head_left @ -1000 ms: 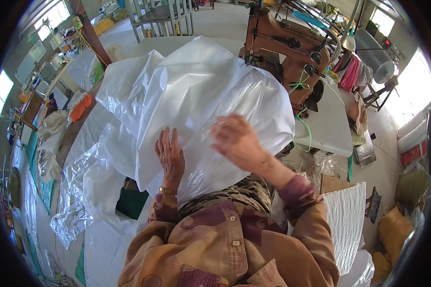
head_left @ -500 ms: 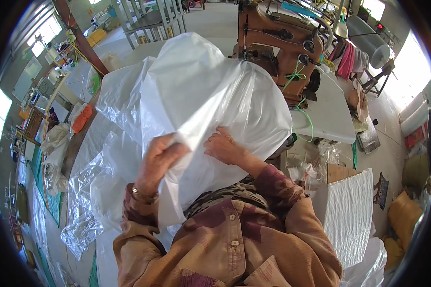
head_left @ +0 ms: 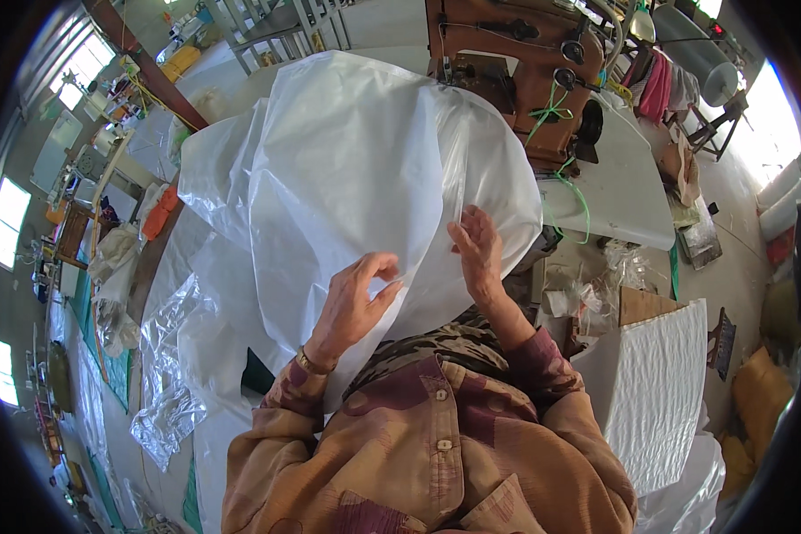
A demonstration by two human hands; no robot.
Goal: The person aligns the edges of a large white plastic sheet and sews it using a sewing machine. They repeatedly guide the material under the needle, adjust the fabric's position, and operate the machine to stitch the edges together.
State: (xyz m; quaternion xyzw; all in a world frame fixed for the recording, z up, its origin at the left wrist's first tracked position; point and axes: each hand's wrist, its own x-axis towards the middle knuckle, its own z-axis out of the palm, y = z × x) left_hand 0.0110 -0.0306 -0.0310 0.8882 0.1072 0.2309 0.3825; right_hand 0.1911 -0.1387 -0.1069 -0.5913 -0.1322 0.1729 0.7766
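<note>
Closest in, patterned trousers (head_left: 436, 353) cover my lap, and here's the white sheet (head_left: 343, 169) spreading out just beyond! Over its near part, my left hand (head_left: 354, 301) has thumb and fingers curved apart, a clear gap between, nothing pinched there. Near it, my right hand (head_left: 478, 251) is half open, fingers loosely bent, no hold visible; whether it touches the plastic, I can't tell. Farther on, the folds reach the brown sewing machine (head_left: 543, 89), and beyond stands a grey chair (head_left: 278, 25).
</note>
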